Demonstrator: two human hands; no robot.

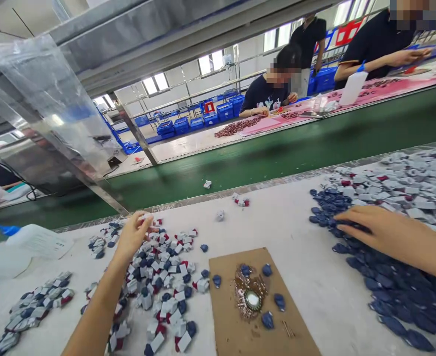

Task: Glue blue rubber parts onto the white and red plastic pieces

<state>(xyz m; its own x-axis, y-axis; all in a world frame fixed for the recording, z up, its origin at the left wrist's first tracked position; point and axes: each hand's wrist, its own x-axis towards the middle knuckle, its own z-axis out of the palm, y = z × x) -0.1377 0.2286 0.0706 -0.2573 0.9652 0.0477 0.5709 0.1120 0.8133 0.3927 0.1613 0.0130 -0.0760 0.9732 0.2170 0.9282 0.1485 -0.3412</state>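
Note:
My left hand (135, 233) is over the far edge of a heap of small assembled white, navy and dark red pieces (169, 267). Its thumb and fingers are slightly apart, with no piece visible between them. On the right, my right hand (370, 226) reaches into a pile of navy blue pieces (396, 296), fingertips at the pile and a gap between thumb and forefinger. Between the hands lies a brown cardboard sheet (225, 316). It carries a small round dish (253, 299) with white contents, brownish wet stains, a few navy pieces and thin sticks (287, 329).
White pieces (418, 183) spread behind my right hand. White bottles, one with a blue tip (36, 240), lie at left. A row of joined pieces (36, 306) sits lower left. Beyond runs a green conveyor belt (240, 163); co-workers (273, 89) work across it. A metal post (88, 183) stands left.

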